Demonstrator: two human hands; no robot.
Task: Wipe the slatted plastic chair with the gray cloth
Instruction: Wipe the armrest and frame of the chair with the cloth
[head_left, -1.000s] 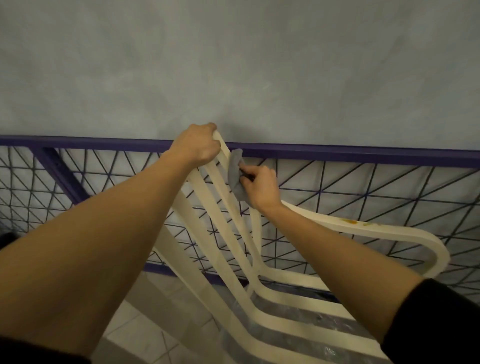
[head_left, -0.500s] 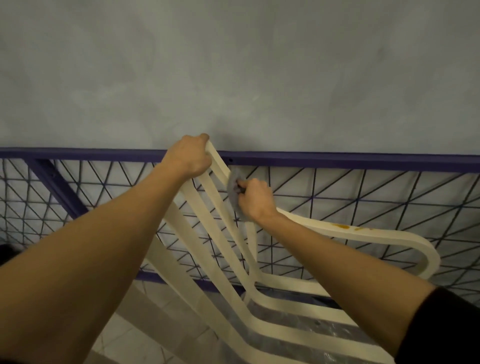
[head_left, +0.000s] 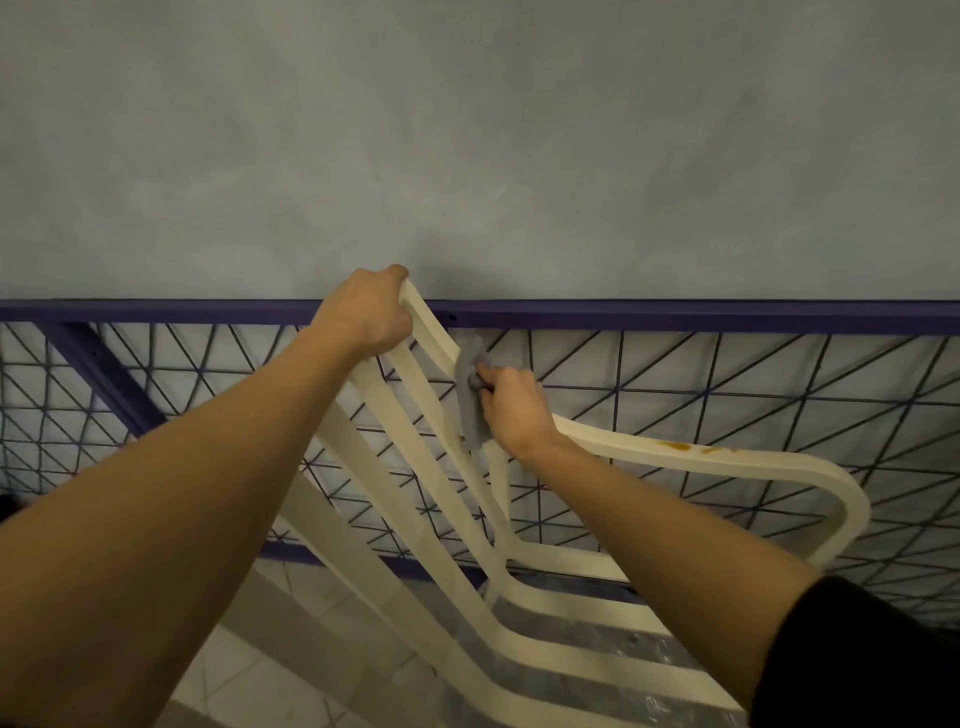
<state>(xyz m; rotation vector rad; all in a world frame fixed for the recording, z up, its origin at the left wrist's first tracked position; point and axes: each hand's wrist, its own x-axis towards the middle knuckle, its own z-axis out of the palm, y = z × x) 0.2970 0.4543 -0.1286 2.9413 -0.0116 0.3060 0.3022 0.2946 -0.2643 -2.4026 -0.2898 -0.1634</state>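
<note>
The chair (head_left: 779, 465) is cream plastic with long slats. It fills the lower middle of the view, with its back rising to the upper left and one armrest curving out to the right. The left hand (head_left: 366, 314) is at the top edge of the chair back, and its fingers are curled over this edge and grip it. The right hand (head_left: 514, 405) is lower, at the right side of the back, just above the place where the armrest joins. Its fingers are closed on the gray cloth (head_left: 470, 410) and press it against the outer slat, so the cloth lies along this slat. On top of the armrest there is an orange stain (head_left: 675, 445), well apart from the cloth. Behind the chair stands a purple fence (head_left: 675, 314) with a wire grid, and behind it a gray wall (head_left: 467, 156). Under the chair is a tiled floor (head_left: 234, 675). The right arm has a black sleeve (head_left: 857, 665).
</note>
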